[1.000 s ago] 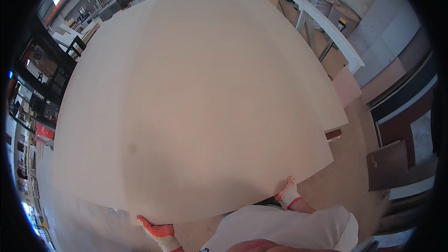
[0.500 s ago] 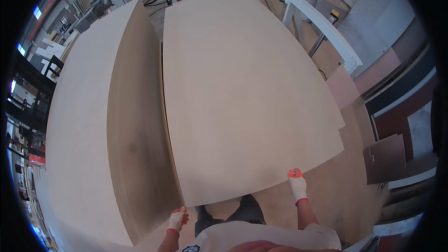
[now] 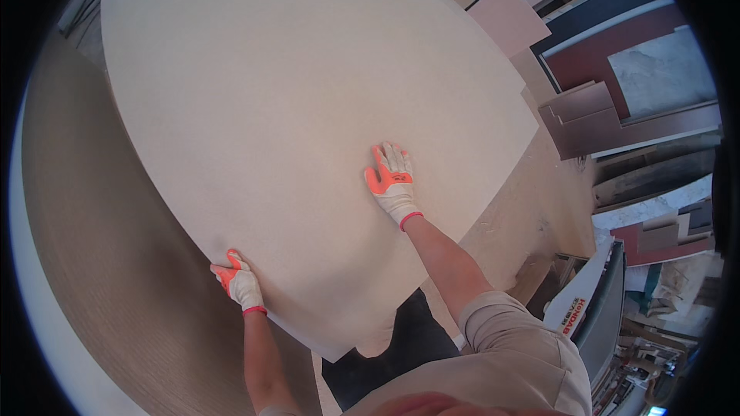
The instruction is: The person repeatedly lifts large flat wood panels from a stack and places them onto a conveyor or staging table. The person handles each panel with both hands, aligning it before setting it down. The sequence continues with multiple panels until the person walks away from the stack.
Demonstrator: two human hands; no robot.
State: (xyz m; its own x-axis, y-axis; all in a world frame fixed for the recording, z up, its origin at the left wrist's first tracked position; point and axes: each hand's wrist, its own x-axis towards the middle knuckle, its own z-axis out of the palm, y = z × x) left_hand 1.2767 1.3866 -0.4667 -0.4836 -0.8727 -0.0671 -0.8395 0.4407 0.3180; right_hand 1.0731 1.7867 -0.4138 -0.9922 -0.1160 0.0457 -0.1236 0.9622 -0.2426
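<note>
Since half a second ago the right hand [image 3: 391, 183] has left the near edge of the large pale sheet [image 3: 293, 108] and now lies flat on its face, right of the frame's centre, fingers spread and pointing up the frame. Its palm presses the surface; it clasps nothing. Meanwhile the left hand [image 3: 239, 283] stays at the sheet's lower left edge, low in the frame, fingers curled over that edge in a loose hold; how far they wrap behind it cannot be told. Judging by this, the sheet is being steadied and pushed rather than carried by both ends.

Head view, the only one: the pale sheet fills the upper and middle frame, its near corner low at centre above the person's dark trousers. At the left, behind the sheet, a darker wood-grain board [image 3: 100, 277] runs from the upper left down to the bottom edge. Both hands wear white work gloves with orange coating.

Counted: one pale sheet in hand, one darker board beside it, two gloved hands, and several offcut panels [image 3: 601, 119] in brown, dark red and grey stacked at the upper right, too overlapped to number.
</note>
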